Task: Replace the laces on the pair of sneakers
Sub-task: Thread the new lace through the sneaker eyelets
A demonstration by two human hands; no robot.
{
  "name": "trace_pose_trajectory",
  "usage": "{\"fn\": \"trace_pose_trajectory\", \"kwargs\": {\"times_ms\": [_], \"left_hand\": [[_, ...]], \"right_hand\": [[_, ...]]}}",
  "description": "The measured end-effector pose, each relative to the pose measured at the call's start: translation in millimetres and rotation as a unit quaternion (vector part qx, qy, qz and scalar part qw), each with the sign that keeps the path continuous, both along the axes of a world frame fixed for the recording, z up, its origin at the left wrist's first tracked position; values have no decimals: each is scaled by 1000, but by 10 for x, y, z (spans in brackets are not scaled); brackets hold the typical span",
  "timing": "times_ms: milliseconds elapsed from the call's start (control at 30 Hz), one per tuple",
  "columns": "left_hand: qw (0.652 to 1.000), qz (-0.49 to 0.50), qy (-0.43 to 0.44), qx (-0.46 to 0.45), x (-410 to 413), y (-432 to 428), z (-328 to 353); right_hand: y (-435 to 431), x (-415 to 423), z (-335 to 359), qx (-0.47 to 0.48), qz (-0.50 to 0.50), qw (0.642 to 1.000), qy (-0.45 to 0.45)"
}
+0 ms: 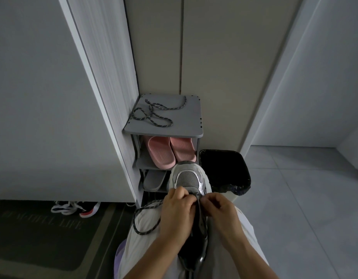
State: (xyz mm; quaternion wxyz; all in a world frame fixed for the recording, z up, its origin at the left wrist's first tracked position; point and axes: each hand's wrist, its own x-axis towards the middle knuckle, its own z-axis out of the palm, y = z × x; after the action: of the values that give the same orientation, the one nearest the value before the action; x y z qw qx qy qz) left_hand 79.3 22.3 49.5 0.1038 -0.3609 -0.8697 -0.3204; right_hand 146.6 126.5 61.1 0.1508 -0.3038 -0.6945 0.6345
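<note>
A grey and white sneaker (187, 179) lies on my lap, toe pointing away from me. My left hand (177, 210) and my right hand (219, 208) meet over its tongue, fingers curled, both pinching a dark speckled lace (143, 222) near the lowest eyelets. That lace loops out to the left over my pale trousers. A second dark speckled lace (154, 113) lies loose in curls on top of the grey shoe rack (192, 125).
The rack holds pink slippers (171, 151) on one shelf and a grey slipper (154, 180) below. A black-lined bin (224, 170) stands right of the rack. Other shoes (77, 208) sit under a cabinet at left, beside a dark mat (43, 234). Tiled floor stretches right.
</note>
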Motion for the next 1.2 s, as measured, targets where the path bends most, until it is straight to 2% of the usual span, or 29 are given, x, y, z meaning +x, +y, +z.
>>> {"fn": "trace_pose_trajectory", "kwargs": {"times_ms": [167,233,367,433,500,567,600,700,800,867,1033,1100,1200], "left_hand": [[999,38,1,10,40,-93,-42],[999,49,-14,16,33,-115,-57],[994,69,-77,40,10,-185,-60],[988,69,-128,45,16,-232,-29],[984,64,-163,44,22,-274,-9],[980,53,-185,47,19,-315,6],[979,47,-194,48,14,-334,16],[975,31,-215,49,-15,-397,27],[972,13,-226,57,-41,-426,31],[972,15,-228,52,-48,-425,17],[971,25,-231,51,-63,-443,53],[970,22,-238,53,-76,-454,106],[964,4,-262,37,-78,-464,115]], "right_hand": [[157,-18,8,-120,-110,983,89],[425,11,108,-135,-166,970,115],[1039,112,262,-206,-307,917,151],[1058,95,253,-231,-286,920,134],[868,32,167,-237,-195,948,82],[591,4,65,-202,-107,973,14],[476,7,16,-162,-97,982,-8],[285,57,-20,68,-98,993,-1],[259,76,-51,281,54,958,7],[227,57,-93,329,124,936,-34],[387,0,-127,404,64,912,31],[630,38,-106,423,0,905,39],[1025,156,-130,373,-106,920,-46]]}}
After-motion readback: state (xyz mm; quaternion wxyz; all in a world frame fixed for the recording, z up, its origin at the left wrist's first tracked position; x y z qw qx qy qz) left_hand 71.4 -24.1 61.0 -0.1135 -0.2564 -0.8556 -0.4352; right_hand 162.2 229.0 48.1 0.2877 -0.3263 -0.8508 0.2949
